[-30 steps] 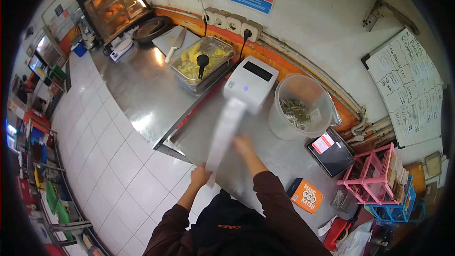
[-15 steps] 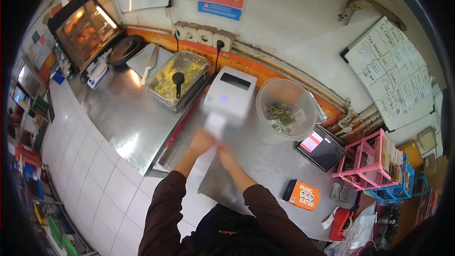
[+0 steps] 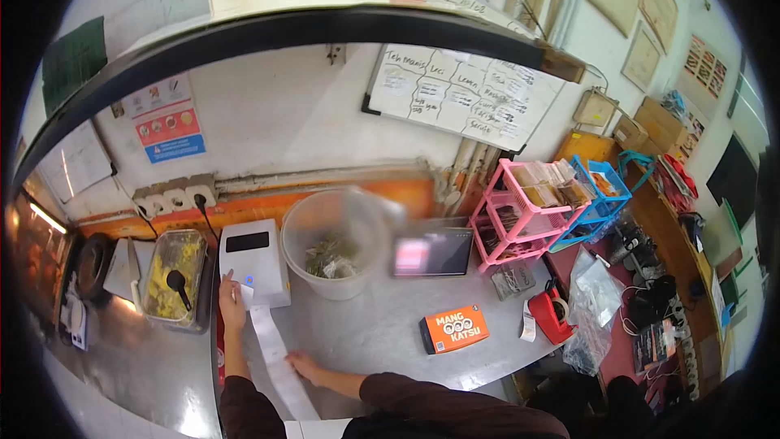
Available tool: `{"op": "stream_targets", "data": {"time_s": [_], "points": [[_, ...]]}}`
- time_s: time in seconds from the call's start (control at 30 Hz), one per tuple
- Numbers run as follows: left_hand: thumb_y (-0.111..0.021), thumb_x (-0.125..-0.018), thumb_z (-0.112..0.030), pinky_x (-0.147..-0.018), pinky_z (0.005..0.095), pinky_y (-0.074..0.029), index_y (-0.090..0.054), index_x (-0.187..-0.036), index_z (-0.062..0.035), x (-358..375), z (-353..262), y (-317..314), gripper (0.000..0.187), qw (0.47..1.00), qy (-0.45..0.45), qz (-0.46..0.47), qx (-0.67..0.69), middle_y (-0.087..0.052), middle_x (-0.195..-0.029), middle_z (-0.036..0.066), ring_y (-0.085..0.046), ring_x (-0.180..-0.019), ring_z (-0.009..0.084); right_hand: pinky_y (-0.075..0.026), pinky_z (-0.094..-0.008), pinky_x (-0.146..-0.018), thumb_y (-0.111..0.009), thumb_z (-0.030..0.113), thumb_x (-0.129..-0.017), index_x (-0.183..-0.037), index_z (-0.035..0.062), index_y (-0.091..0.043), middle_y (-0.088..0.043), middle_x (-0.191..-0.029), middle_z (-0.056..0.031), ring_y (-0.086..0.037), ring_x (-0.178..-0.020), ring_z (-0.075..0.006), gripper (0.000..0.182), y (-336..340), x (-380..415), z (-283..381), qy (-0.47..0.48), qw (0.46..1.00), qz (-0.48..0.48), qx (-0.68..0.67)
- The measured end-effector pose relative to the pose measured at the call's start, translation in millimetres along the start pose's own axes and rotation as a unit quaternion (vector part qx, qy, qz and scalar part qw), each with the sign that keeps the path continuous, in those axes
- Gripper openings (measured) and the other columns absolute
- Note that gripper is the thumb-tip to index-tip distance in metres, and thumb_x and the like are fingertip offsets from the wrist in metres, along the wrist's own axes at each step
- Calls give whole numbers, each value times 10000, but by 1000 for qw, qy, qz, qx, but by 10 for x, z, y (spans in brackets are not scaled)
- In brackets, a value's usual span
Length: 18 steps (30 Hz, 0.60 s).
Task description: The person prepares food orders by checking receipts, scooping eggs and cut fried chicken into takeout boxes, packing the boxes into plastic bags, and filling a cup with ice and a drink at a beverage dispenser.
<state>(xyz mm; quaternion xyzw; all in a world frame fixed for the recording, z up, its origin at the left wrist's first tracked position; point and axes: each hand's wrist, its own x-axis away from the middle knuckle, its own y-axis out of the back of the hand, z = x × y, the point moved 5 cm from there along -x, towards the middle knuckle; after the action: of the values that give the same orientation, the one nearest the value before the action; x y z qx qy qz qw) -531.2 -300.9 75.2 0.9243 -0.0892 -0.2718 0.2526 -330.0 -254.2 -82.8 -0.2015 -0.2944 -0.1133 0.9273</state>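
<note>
A white receipt printer stands on the metal counter, its small light glowing blue. From its front a long white paper strip runs down toward the counter's near edge. Close by the printer's front left corner is my left hand, its fingers closed on a small white piece of paper. My right hand pinches the strip's right edge lower down; the fingertips are partly blurred.
Right of the printer stands a clear plastic bucket holding small packets. Beyond it are a tablet, an orange box, a red tape dispenser and a pink rack. A food tray with a black ladle sits left.
My view has swung to the right, so the printer now appears further left. My hands, close together before, are now apart, and a long stretch of the paper strip shows between them.
</note>
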Motion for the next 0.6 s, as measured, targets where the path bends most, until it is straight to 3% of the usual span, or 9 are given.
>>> {"op": "stream_targets", "data": {"time_s": [0.03, 0.07, 0.1, 0.2, 0.33, 0.4, 0.43, 0.5, 0.6], "points": [[-433, -898, -136, -911, 337, -366, -527, -982, 27, -34, -48, -85, 206, 994, -95, 52, -5, -528, -1124, 241, -495, -1080, 344, -358, -227, -478, -546, 334, -844, -939, 148, -566, -490, -716, 63, -463, -606, -53, 210, -132, 226, -73, -98, 989, 59, -91], [-398, -921, -175, -1006, 322, -272, -459, -1199, 0, -27, 78, -176, 334, 990, 31, 138, 5, -411, -1260, 261, -351, -1230, 343, -345, -218, -474, -539, 329, -850, -955, 166, -558, -489, -728, 73, -454, -601, -44, 195, -265, 304, -174, -109, 974, 176, -94], [-398, -922, -183, -999, 314, -276, -456, -1206, -2, 0, 107, -199, 341, 982, 85, 166, 20, -418, -1256, 247, -361, -1217, 325, -331, -209, -470, -531, 324, -856, -971, 185, -551, -489, -740, 83, -446, -596, -35, 182, -367, 378, -275, -120, 945, 290, -93], [-399, -925, -207, -978, 293, -290, -446, -1226, -10, -17, 47, -175, 362, 971, 144, 172, 78, -439, -1245, 203, -390, -1176, 272, -319, -185, -486, -524, 307, -861, -1040, 205, -532, -488, -736, 84, -455, -605, -23, 206, -589, 598, -150, -140, 944, 298, -27], [-401, -930, -238, -951, 264, -309, -433, -1254, -21, -11, -46, -113, 392, 952, 206, 181, 135, -467, -1231, 144, -429, -1121, 201, -372, -187, -576, -528, 298, -857, -1107, 220, -522, -528, -792, 76, -495, -664, -34, 261, -727, 164, -168, -92, 964, 244, 47], [-401, -932, -254, -937, 250, -318, -426, -1267, -26, 20, -119, -85, 406, 940, 239, 183, 161, -482, -1223, 115, -449, -1094, 165, -413, -208, -689, -525, 276, -861, -1115, 169, -541, -582, -864, 52, -548, -750, -70, 276, -695, 190, -4, -94, 986, 104, 96], [-406, -932, -265, -902, 232, -333, -397, -1291, -36, 40, -35, -119, 426, 935, 237, 171, 202, -479, -1216, 94, -447, -1054, 140, -413, -208, -689, -525, 276, -861, -1115, 169, -541, -582, -864, 52, -548, -750, -70, 276, -658, 29, -81, -84, 986, 106, 101], [-443, -916, -274, -945, 238, -295, -309, -1304, 44, 46, 134, -153, 519, 969, 159, 142, 127, -547, -1086, 112, -444, -1087, 159, -391, -252, -737, -551, 279, -840, -1174, 200, -508, -563, -1015, 30, -533, -867, -114, 346, -842, -386, -470, -94, 911, 376, -143], [-465, -898, -172, -910, 248, -327, -295, -1314, 34, -15, 675, -428, 494, 984, 61, 121, 113, -528, -978, 64, -456, -966, 132, -409, -266, -746, -541, 266, -850, -1148, 171, -514, -572, -995, 18, -545, -850, -119, 313, -674, -282, -249, -69, 916, 363, -158]]}}
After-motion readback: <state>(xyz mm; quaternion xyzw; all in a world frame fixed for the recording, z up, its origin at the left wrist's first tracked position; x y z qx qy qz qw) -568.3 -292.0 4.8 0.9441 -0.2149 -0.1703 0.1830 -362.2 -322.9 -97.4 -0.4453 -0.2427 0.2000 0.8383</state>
